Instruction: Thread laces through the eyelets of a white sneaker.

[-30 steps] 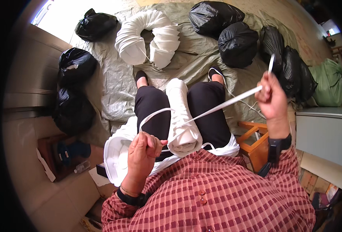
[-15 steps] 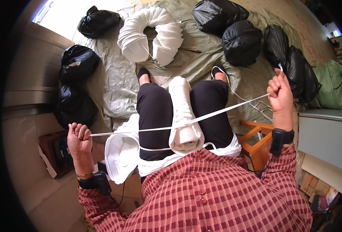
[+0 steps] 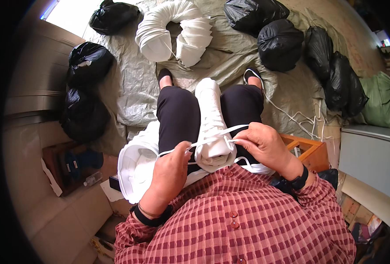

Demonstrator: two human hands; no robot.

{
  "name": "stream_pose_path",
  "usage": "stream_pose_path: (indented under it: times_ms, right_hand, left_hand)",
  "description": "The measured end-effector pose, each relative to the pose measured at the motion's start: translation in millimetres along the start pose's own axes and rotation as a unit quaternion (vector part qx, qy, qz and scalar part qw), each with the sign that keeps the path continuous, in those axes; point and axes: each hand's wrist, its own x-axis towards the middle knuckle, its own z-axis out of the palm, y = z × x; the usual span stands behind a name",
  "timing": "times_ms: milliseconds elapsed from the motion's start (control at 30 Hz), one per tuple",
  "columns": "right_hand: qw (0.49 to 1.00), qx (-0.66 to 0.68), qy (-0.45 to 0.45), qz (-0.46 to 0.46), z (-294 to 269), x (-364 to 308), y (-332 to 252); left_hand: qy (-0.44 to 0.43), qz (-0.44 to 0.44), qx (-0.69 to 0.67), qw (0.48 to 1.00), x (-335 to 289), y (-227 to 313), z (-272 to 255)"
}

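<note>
White flat tape [image 3: 212, 137] crosses a soft, light roll of white fabric [image 3: 211, 121]; left hand [image 3: 170, 174] and right hand [image 3: 265, 145] each pinch an end, best gripped near the knot.

- The person wears a shirt [image 3: 247, 224] with red and pale checks. It fills the bottom of the picture.
- Small round red buttons [image 3: 233, 214] run down the middle of the shirt.
- The long sleeves end near the wrists.
- A dark band [image 3: 148, 218] sits on the left wrist, at the lower left.
- A black watch [image 3: 299, 179] sits on the right wrist, at the right.
- The pants [image 3: 177, 110] are black.
- The shoes [image 3: 165, 75] are black, near the top middle.
</note>
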Motion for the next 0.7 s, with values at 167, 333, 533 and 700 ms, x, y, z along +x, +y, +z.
stream_pose_path:
  times_ms: [167,333,533,700]
  right_hand:
    - [0.999,0.02,0.035,0.014,9,5,5]
    - [0.991,-0.103,0.019,-0.087,5,8,5]
    - [0.943,-0.276,-0.073,-0.169,-9,22,-13]
    - [0.88,-0.379,-0.136,-0.252,-1,34,-20]
  left_hand:
    - [0.062,0.066,0.061,0.994,5,2,0]
    - [0.028,0.066,0.151,0.986,16,6,1]
    - [-0.055,0.089,0.103,0.989,43,7,-22]
    - [-0.129,0.129,0.137,0.973,58,13,-28]
